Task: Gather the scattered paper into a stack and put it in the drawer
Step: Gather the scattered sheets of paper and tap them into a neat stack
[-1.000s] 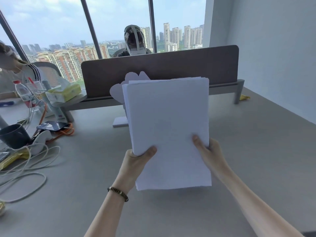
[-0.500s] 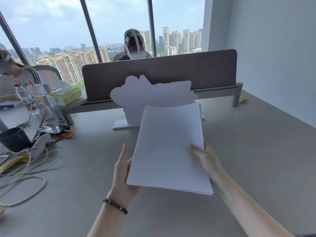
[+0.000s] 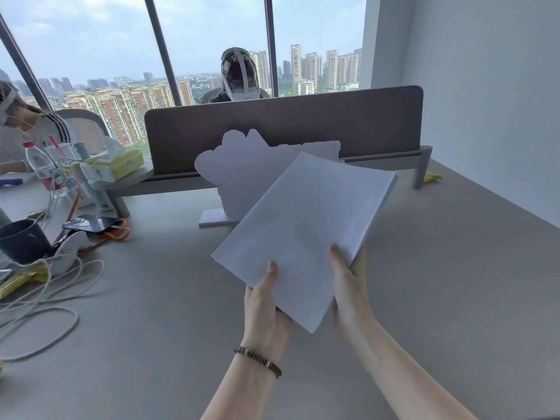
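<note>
A thick stack of white paper [image 3: 306, 222] is held flat above the grey desk [image 3: 157, 313], turned so its long side runs from near left to far right. My left hand [image 3: 265, 307] grips its near corner, thumb on top and fingers underneath. My right hand [image 3: 348, 286] grips the near right edge the same way, thumb lying on the top sheet. No drawer is in view.
A white cut-out sign [image 3: 242, 177] on a base stands behind the stack, before a brown divider panel [image 3: 303, 122]. At left lie cables [image 3: 45, 298], a dark mug [image 3: 21, 241], a phone [image 3: 91, 224], a bottle [image 3: 41, 165] and a tissue pack [image 3: 112, 165]. Two people sit beyond.
The stack went from upright on its edge to lying flat, then turned clockwise and shifted right. Both hands slid to its near corner.
</note>
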`<state>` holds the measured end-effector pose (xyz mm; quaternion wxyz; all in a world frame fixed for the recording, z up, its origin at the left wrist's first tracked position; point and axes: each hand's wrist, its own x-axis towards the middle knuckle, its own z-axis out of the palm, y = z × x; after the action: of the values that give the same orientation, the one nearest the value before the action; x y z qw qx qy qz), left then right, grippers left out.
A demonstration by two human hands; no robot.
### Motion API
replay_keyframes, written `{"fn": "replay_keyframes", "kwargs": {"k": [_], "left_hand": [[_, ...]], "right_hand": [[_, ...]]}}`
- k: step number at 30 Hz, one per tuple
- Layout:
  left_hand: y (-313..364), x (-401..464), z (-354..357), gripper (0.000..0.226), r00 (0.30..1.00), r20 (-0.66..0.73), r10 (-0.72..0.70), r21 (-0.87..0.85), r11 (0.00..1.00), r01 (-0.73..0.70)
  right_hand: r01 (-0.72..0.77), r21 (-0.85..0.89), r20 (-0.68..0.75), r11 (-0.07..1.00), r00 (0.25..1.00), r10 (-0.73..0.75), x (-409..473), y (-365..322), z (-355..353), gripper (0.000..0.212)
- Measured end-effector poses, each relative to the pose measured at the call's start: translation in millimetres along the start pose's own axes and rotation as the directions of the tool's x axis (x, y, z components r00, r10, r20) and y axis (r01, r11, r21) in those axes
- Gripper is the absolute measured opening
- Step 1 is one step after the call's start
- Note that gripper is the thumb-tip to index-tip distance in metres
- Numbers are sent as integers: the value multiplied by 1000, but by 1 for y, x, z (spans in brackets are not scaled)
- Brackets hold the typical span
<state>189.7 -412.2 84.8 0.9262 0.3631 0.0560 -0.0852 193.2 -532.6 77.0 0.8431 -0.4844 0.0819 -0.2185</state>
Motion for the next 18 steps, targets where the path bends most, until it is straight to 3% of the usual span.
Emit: {"fn": "replay_keyframes", "kwargs": {"k": [5,9,12,18], "left_hand": [[26,10,-13,38,1000,-13,14,102,995,-13],[51,16,-30,24,994,3,111,252,962,-108],[66,18,-43,17,982,37,184,351,918,-185],[74,23,-56,15,944,96,317,495,807,-321]], "right_hand": [[-103,157,43,982,994,97,23,-22,-22,20],[-157,237,99,959,986,137,49,-49,-45,18],[-153,30,194,988,970,145,63,-62,-58,39],[48,-444,307,895,946,101,62,-64,-57,26]]}}
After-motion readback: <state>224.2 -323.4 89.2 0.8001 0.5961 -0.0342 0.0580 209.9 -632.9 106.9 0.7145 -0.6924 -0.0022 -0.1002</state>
